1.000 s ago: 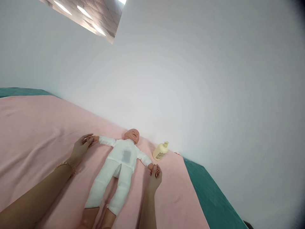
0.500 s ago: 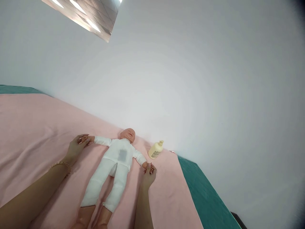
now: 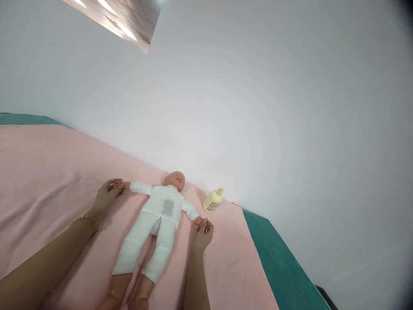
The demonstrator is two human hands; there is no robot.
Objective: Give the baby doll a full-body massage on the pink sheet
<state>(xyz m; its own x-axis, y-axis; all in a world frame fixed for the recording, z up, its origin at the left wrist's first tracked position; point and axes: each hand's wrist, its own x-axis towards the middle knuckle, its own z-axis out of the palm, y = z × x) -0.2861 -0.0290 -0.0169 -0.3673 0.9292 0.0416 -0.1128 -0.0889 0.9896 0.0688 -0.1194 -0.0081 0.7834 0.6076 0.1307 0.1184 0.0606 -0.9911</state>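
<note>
Doll (image 3: 159, 201) lies face-up on the pink cloth (image 3: 230, 262), left of centre on the near side, head toward the wall (image 3: 258, 107), arms spread. Left hand (image 3: 105, 198) has thumb and fingers closed round its hand on the left; right hand (image 3: 202, 237) does the same on the right.

Handling, my guess: light to moderate weight, soft cloth body in the white suit, stiffer smooth head and limbs, possibly a bit slippery. Sleeves probably grip better; lift under torso and head, not by the hands.

Containers: one, the pale yellow pump bottle (image 3: 212, 201), right of the head, beyond the right hand, untouched. Looks opaque; can't tell contents or fill.
</note>
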